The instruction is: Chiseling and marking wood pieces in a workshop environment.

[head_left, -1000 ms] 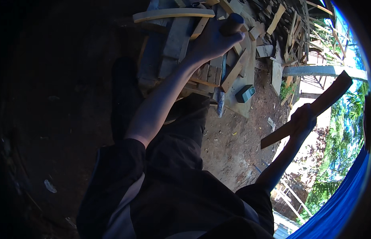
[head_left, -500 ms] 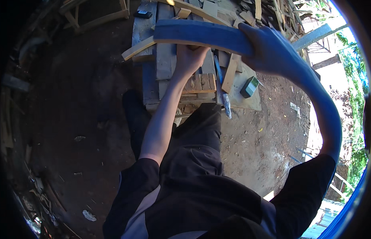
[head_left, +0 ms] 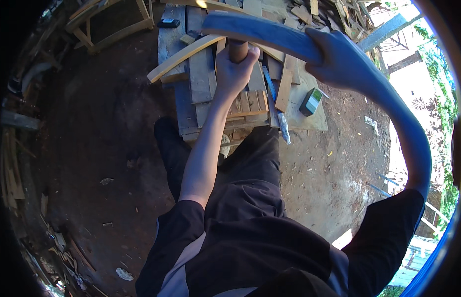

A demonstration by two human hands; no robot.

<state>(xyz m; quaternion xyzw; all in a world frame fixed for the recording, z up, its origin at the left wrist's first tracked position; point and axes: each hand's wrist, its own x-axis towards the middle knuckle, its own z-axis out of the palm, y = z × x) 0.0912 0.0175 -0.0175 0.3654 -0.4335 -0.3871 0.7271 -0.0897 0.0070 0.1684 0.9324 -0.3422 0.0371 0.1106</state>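
My left hand [head_left: 234,69] is closed around a brown cylindrical wooden piece [head_left: 238,49] held upright over the stacked boards. Closed on a long wooden plank [head_left: 257,32], my right hand [head_left: 339,59] holds it crosswise; its far end is just above the cylinder, and whether they touch I cannot tell. Under both hands lie planks on a makeshift bench [head_left: 201,84], with a slightly curved pale strip [head_left: 181,57], a short slatted wood piece [head_left: 248,104], a blue tool [head_left: 270,81] with a plastic-wrapped end and a small green container [head_left: 311,103].
A wooden frame [head_left: 119,37] stands at the upper left. A small black object [head_left: 167,24] lies on the bench's back left. Scrap wood [head_left: 319,15] is piled at the back right, more [head_left: 62,247] along the left edge. A pale beam [head_left: 384,29] crosses at upper right.
Over the last second my right hand swung the plank from the right up and leftward to above my left hand. Since half a second ago it has risen slightly, and the view has shifted.
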